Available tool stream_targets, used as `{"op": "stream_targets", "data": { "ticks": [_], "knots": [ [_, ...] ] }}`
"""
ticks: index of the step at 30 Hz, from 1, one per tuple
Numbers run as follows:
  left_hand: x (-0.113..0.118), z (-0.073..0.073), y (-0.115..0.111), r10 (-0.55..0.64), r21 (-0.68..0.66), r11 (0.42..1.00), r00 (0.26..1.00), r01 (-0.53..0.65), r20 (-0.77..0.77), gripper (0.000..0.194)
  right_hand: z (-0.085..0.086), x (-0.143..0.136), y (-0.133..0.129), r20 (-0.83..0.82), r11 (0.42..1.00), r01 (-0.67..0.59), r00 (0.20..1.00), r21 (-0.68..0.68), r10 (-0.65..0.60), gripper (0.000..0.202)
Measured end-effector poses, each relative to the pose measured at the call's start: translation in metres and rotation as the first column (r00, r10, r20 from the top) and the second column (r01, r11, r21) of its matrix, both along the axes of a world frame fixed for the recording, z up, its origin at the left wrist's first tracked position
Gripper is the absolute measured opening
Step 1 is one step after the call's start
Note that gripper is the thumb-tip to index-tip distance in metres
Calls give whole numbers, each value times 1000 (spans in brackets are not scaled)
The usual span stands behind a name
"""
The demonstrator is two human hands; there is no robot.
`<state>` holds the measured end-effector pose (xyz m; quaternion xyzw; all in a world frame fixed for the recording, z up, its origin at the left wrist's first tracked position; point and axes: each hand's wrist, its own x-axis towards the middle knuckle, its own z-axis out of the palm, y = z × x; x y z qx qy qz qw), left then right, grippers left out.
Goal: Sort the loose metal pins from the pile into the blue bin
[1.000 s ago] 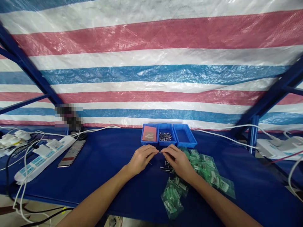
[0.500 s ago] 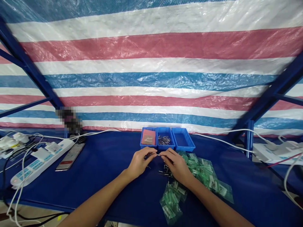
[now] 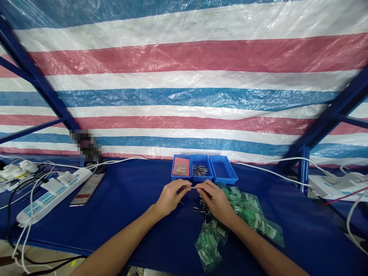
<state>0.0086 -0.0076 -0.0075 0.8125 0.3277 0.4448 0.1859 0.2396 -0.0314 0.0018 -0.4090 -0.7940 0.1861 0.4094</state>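
Near the middle of the blue table, my left hand and my right hand face each other, fingertips pinched on the two ends of a small thin metal rod. Another thin piece sticks out below my left fingers. Dark and silver metal pins lie in a loose pile beside and partly under my right hand. Just beyond the hands stand three blue bins: one with a pink card, a middle one with metal pins, and a right one with a bare floor.
Green-tinted plastic bags with small parts spread right of my right hand; more lie nearer the front. A phone and a power strip with cables are at the left. Another power strip is at the right.
The view has shifted slightly, so the table objects appear a little farther right. Both hands keep their pinch on the rod, with hardly any change in pose.
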Motion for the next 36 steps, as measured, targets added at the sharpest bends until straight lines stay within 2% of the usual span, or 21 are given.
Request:
{"op": "stream_targets", "data": {
  "ticks": [22,29,36],
  "knots": [
    [-3,4,3,-30,114,993,997,39,-72,19,-5,1,1,5,999,28,1000,22,-28,25],
    [-2,8,2,-20,182,983,994,39,-105,17,-3,5,5,-108,981,190,977,49,-184,23],
    [-4,7,3,86,278,960,984,-41,-154,14,-1,12,9,-180,966,259,951,18,-252,22]
  ]
}}
